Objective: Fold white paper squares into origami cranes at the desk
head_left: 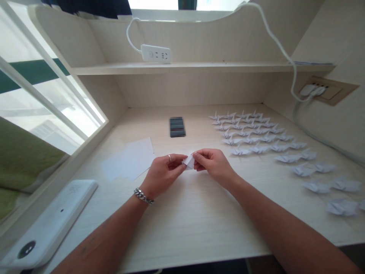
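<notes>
Just above the middle of the desk, a small folded piece of white paper (pixel 189 162) is pinched between both hands. My left hand (pixel 164 171) grips its left side with thumb and fingers; a ring and a chain bracelet are on that hand and wrist. From the right, my right hand (pixel 212 163) pinches the paper's upper right edge, fingertips closed on it. Left of my left hand lies a spread of flat white paper sheets (pixel 128 158). Rows of folded white paper cranes (pixel 256 139) stand beyond my right hand.
A dark, pixelated rectangular object (pixel 177 127) lies behind my hands. A long white device (pixel 57 224) rests along the left edge. On the shelf (pixel 199 68) sits a white power strip (pixel 155 53); its cable (pixel 275 36) runs to a wall socket (pixel 329 90) at the right.
</notes>
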Tool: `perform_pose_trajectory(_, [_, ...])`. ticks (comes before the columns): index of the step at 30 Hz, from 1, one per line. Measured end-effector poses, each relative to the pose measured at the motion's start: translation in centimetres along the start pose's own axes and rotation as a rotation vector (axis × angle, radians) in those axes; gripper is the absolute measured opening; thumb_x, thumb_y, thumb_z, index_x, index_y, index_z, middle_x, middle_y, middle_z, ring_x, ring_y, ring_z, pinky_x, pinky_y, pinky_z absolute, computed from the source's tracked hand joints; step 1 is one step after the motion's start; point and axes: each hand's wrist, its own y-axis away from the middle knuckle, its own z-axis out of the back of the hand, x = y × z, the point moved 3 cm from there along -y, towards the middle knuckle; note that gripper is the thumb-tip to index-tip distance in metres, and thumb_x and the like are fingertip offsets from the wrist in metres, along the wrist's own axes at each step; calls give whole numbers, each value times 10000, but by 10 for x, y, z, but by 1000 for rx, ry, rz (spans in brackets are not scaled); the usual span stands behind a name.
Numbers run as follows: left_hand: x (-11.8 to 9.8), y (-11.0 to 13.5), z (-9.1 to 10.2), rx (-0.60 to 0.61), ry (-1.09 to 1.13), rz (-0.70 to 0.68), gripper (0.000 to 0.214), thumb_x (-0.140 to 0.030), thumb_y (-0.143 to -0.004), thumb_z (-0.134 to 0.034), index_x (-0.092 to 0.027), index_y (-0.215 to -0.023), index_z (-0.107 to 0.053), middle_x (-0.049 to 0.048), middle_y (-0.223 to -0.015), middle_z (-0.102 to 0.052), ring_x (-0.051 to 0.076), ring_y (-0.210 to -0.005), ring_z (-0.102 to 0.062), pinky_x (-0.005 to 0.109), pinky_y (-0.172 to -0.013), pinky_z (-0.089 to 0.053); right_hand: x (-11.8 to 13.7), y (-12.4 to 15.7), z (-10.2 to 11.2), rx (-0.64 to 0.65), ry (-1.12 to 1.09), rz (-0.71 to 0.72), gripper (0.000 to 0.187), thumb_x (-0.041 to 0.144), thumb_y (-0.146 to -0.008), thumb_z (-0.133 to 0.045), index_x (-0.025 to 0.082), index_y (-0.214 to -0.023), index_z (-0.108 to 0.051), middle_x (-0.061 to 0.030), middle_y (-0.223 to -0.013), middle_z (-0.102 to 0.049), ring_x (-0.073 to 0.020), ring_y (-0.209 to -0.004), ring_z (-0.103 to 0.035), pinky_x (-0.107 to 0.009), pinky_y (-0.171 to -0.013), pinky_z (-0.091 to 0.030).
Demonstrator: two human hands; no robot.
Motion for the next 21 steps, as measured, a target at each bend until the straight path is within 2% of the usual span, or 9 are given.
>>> perform_pose_trajectory(2, [-2,-1,0,-33,-30,22,234,-299,-810,-627,-172,-979,-727,48,-894,-755,176,-792,-696,274,-733,-555,0,1,-4,33,38,42,298,429,-835,-587,146,-801,-671,-14,-654,-621,-121,-611,-581,-263,-616,-508])
perform_pose_trajectory(4, [-4,-1,0,-80,-53,72,232,-313,-818,-616,-165,-952,-734,41,-816,-754,164,-716,-691,256,-669,-555,1,3,-7,46,121,68,286,407,-801,-637,156,-932,-675,-5,-673,-626,-134,-638,-589,-266,-625,-499])
perform_pose_trajectory(7, [-3,-2,1,-140,-55,120,218,-325,-811,-622,-152,-880,-735,32,-719,-738,151,-642,-675,237,-618,-543,1,5,-10,-9,256,68,472,343,-698,-746,175,-1123,-627,-4,-722,-662,-164,-694,-626,-280,-660,-495])
perform_pose_trajectory(9, [0,-2,0,-153,-40,136,227,-349,-807,-626,-145,-825,-725,33,-683,-725,149,-621,-667,233,-595,-535,1,6,-11,-31,309,78,491,309,-696,-742,187,-1155,-615,-18,-775,-694,-179,-731,-651,-289,-688,-499])
perform_pose_trajectory(15, [9,-4,-1,-127,66,198,310,-429,-803,-627,-125,-783,-683,62,-658,-710,168,-622,-673,274,-615,-556,6,9,-11,-95,427,183,377,290,-803,-626,208,-1170,-621,-43,-865,-720,-180,-724,-655,-298,-708,-494])
perform_pose_trajectory(19, [10,-4,-3,-103,127,227,309,-425,-786,-649,-118,-781,-682,70,-676,-709,164,-631,-669,282,-628,-560,12,10,-11,-98,529,253,227,322,-879,-520,213,-987,-687,-37,-793,-694,-167,-672,-606,-293,-666,-460])
perform_pose_trajectory(21, [9,-4,-3,-87,153,238,298,-411,-780,-659,-114,-778,-679,69,-682,-706,156,-629,-661,279,-631,-556,10,8,-10,-90,427,193,249,356,-893,-493,203,-902,-689,-42,-781,-683,-167,-687,-608,-284,-642,-465])
